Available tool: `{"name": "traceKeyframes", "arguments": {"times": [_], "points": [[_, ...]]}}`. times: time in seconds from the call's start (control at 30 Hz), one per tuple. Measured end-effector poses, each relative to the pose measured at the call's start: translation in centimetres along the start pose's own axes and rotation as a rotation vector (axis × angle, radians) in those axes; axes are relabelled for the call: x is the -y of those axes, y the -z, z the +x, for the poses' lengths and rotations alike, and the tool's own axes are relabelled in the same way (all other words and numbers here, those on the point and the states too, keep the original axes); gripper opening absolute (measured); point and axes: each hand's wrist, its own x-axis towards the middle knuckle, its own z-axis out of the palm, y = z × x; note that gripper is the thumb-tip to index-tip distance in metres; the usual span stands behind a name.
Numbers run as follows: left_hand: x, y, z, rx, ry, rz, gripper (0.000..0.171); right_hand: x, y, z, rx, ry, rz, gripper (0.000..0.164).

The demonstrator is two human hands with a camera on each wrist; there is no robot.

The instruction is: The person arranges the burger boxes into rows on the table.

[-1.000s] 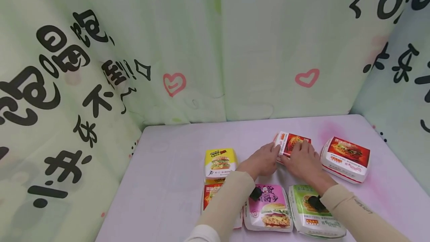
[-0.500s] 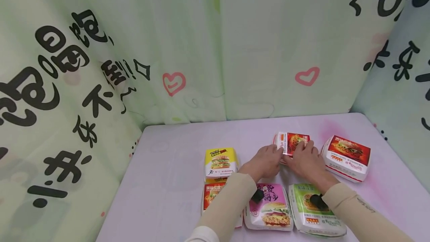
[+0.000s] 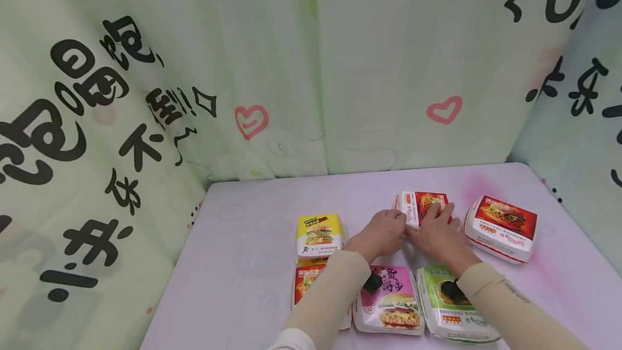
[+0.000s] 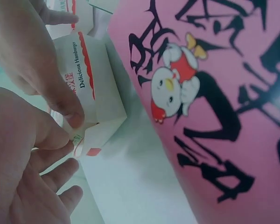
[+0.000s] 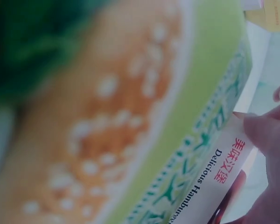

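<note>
A red and white hamburger box [image 3: 431, 200] sits toward the back of the table, partly covered by both hands. My left hand [image 3: 384, 234] is at its front left corner; in the left wrist view its thumb and forefinger pinch the corner's edge [image 4: 77, 140]. From the right, my right hand [image 3: 437, 236] holds the same box, its fingers over the top. Its thumb [image 4: 73, 114] presses on the front wall printed "Delicious Hamburger". In the right wrist view, that thumb meets the box's white front wall [image 5: 228, 161]. The far side of the box is hidden there.
Right of it stands a larger red and white box [image 3: 502, 228]. Nearer me are a pink box [image 3: 389, 307] and a green one [image 3: 459, 317]. On the left, a yellow box [image 3: 319, 236] stands behind a red box [image 3: 306, 280] that my left sleeve partly covers.
Both hands stay at the same box, with small shifts of the fingers. My right hand has slid slightly toward the box's front, uncovering more of its top. The other boxes stay in place.
</note>
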Motion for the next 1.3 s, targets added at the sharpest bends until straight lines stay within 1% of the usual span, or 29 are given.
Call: {"name": "traceKeyframes", "arguments": {"times": [0.1,0.3,0.47,0.6,0.77,0.9,1.0,1.13,1.23,1.3], "points": [[-0.1,0.1,0.0,-0.003,0.004,-0.004,0.048,0.1,0.1,0.1,0.009,-0.018,0.018,0.119],[-0.1,0.1,-0.1,-0.017,-0.003,0.019,0.046,0.2,0.2,0.2,0.026,-0.05,0.043,0.113],[-0.2,0.2,-0.3,-0.008,-0.003,0.015,0.045,0.1,0.2,0.3,0.001,-0.03,0.038,0.114],[-0.2,0.4,-0.4,-0.001,-0.006,0.0,0.049,-0.2,0.3,0.3,-0.031,-0.003,0.043,0.117],[0.1,0.6,-0.3,-0.02,-0.015,-0.014,0.054,-0.3,0.6,0.4,-0.081,0.055,0.035,0.118],[0.3,0.8,-0.3,-0.037,-0.039,0.018,0.055,-0.2,0.8,0.5,-0.109,0.106,0.008,0.121],[0.4,0.9,-0.4,-0.029,-0.042,0.036,0.063,-0.2,1.1,0.4,-0.136,0.151,-0.006,0.119],[0.6,1.1,-0.8,-0.036,-0.028,0.06,0.079,0.0,1.2,0.4,-0.174,0.22,-0.014,0.113],[1.0,1.1,-1.1,-0.065,-0.009,0.08,0.089,0.2,1.2,0.4,-0.178,0.278,-0.013,0.11],[1.3,1.1,-1.4,-0.069,0.008,0.097,0.094,0.3,1.3,0.2,-0.169,0.318,-0.007,0.108]]}}
